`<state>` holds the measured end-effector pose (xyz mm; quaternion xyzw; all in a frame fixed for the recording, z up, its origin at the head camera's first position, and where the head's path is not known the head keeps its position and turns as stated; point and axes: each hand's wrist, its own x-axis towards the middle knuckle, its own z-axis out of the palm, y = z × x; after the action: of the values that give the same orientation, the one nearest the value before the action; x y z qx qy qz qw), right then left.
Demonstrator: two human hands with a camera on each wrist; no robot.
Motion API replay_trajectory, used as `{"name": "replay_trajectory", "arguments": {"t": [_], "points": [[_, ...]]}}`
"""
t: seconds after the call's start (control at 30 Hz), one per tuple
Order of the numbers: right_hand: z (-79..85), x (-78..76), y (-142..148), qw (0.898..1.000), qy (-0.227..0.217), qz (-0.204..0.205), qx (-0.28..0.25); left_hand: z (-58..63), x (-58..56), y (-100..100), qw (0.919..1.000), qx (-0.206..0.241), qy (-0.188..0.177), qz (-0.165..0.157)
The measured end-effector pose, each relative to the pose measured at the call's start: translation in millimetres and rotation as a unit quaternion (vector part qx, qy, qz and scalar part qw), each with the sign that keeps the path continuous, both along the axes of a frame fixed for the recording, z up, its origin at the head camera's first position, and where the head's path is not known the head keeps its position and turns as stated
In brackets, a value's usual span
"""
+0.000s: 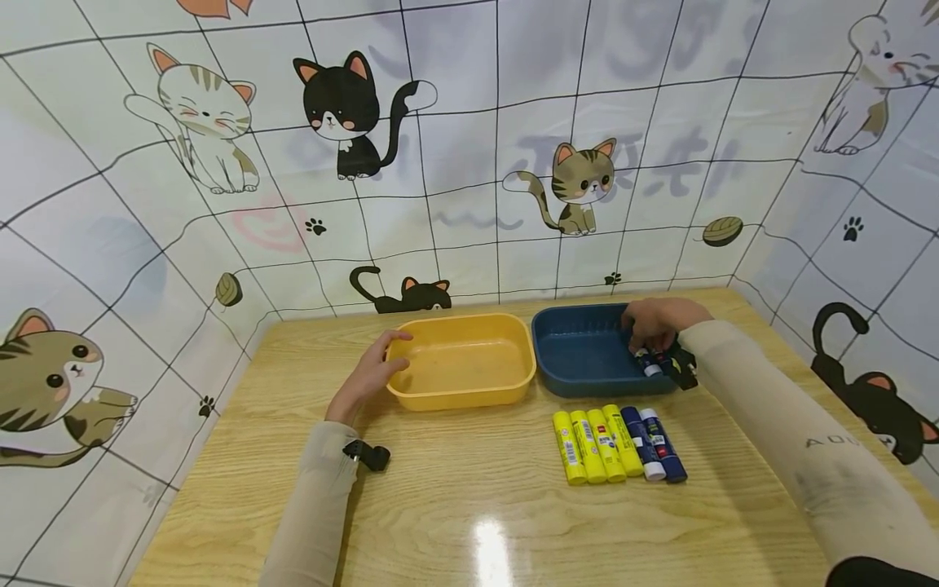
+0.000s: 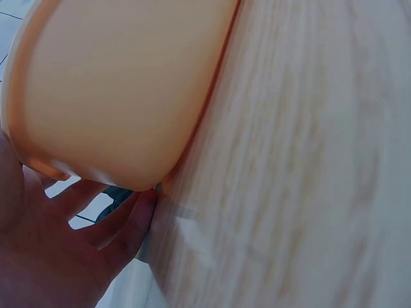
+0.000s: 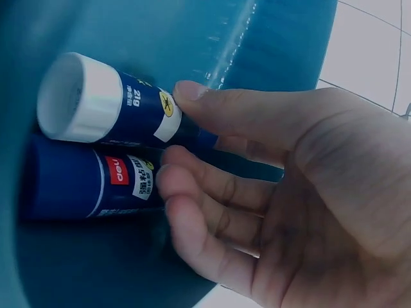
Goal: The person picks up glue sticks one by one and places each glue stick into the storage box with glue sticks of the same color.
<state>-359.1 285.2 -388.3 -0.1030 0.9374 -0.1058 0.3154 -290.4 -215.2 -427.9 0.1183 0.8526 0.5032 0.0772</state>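
On the left, my left hand grips the near-left end of a yellow plastic bin; in the left wrist view its fingers lie against the outer wall. My right hand reaches into the dark blue bin beside it. Seen from the right wrist, thumb and fingertips pinch a blue glue stick with a white end. Another blue glue stick lies next to it on the bin's floor, close to the fingertips. The yellow bin holds nothing.
In front of the blue bin, several yellow glue sticks and two blue glue sticks lie in a row on the wooden table. A cat-print sheet hangs behind and on both sides.
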Motion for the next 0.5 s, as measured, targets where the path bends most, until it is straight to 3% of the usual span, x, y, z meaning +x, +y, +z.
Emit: {"name": "replay_trajectory", "arguments": {"t": [0.1,0.33,0.5], "points": [[0.9,0.3,0.5,1.000,-0.005,-0.007,-0.003,-2.9,-2.7,-0.6,1.0000,-0.005,0.002,0.000],[0.5,0.6,1.3,0.999,-0.017,-0.036,-0.007,-35.2,-23.2,-9.8,0.9999,0.001,0.011,0.007],[2.1,1.9,1.2,0.999,-0.022,-0.035,-0.006,-39.1,-24.1,-9.7,0.9996,0.002,0.025,0.008]]}}
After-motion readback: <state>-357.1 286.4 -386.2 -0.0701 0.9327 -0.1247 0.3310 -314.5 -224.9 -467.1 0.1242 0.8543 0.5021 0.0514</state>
